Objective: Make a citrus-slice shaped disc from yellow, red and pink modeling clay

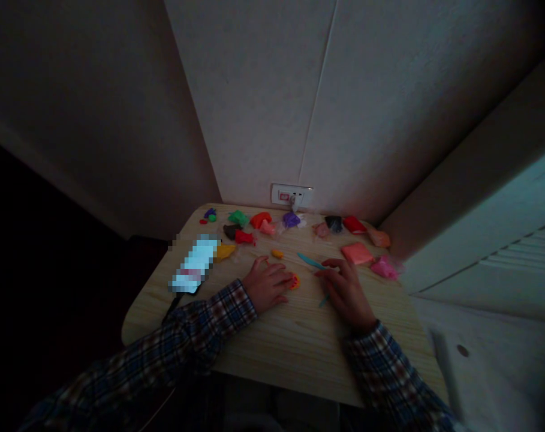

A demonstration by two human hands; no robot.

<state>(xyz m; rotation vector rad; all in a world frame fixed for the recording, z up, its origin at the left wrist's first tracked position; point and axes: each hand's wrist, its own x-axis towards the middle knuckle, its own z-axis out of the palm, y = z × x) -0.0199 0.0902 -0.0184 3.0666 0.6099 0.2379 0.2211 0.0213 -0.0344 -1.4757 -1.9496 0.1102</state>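
Note:
My left hand (267,285) is low over the table, its fingertips on the left edge of a small round orange clay piece (295,281) with red marks. The fingers hide part of that piece. To the right, my right hand (348,295) has its thumb and fingers closed around one end of a light blue modelling knife (310,260), whose blade points left and away from me. Beneath the right hand, a second thin blue tool (324,300) shows in part. A small yellow-orange lump of clay (277,254) lies beyond the left hand.
Bags of coloured clay line the back, among them green (238,217), purple (291,219), black (334,224) and pink (386,267). A phone with a lit, blurred screen (195,264) is at the left. Behind the wooden table (299,354) a wall socket (291,194) holds a plug.

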